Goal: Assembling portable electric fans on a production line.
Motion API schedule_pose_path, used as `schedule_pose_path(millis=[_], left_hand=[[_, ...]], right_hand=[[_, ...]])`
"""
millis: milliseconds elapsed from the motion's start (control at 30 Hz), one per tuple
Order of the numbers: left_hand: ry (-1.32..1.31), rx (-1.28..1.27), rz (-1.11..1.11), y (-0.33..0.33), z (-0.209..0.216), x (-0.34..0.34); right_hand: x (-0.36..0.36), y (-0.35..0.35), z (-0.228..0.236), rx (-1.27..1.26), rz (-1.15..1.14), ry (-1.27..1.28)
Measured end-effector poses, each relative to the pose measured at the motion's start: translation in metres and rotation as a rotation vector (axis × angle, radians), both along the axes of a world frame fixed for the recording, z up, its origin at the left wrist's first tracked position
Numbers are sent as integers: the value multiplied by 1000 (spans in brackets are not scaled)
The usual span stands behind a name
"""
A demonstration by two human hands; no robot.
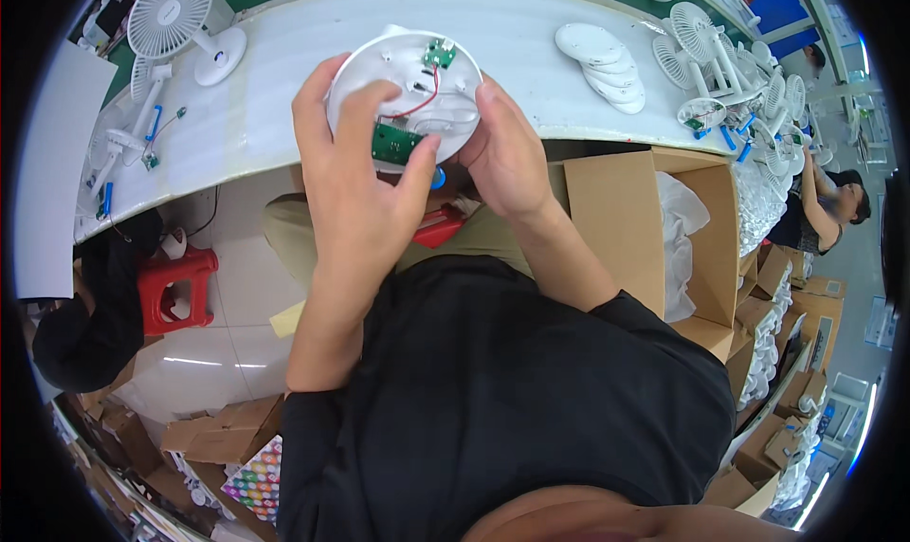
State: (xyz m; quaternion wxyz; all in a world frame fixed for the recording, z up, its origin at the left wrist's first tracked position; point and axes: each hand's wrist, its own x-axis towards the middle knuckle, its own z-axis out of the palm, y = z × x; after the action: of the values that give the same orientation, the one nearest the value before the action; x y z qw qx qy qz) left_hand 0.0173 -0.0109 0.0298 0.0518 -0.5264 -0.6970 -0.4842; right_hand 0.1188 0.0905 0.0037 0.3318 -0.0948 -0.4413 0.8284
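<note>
Both hands hold up a white round fan base (459,68), its hollow inner side facing me, over the table's near edge. My left hand (355,163) grips the left rim. Its thumb and index finger reach inside, close to a green circuit board (393,143). A smaller green board (440,53) sits at the top of the base, and a red wire (425,103) runs between the boards. My right hand (509,148) is closed around the right rim. Just below the base shows the end of a blue cylinder (438,178), partly hidden by my left thumb.
A stack of white round discs (602,63) lies on the white table (284,77). White fans (171,16) stand at left, more fans (697,35) at right. An open cardboard box (616,220) is beside my right arm, a red stool (180,286) at left. Other people (825,210) sit on both sides.
</note>
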Motion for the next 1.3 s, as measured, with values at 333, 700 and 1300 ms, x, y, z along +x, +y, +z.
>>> schedule_pose_path(millis=[333,700,1300], left_hand=[[-85,-2,-106,2,-17,-18],[-587,377,-21,14,-57,-13],[-410,121,-186,-12,-38,-49]], right_hand=[[-3,-5,-21,61,-47,-11],[-31,20,-10,1221,-488,-192],[-44,16,3,1196,-421,-278]])
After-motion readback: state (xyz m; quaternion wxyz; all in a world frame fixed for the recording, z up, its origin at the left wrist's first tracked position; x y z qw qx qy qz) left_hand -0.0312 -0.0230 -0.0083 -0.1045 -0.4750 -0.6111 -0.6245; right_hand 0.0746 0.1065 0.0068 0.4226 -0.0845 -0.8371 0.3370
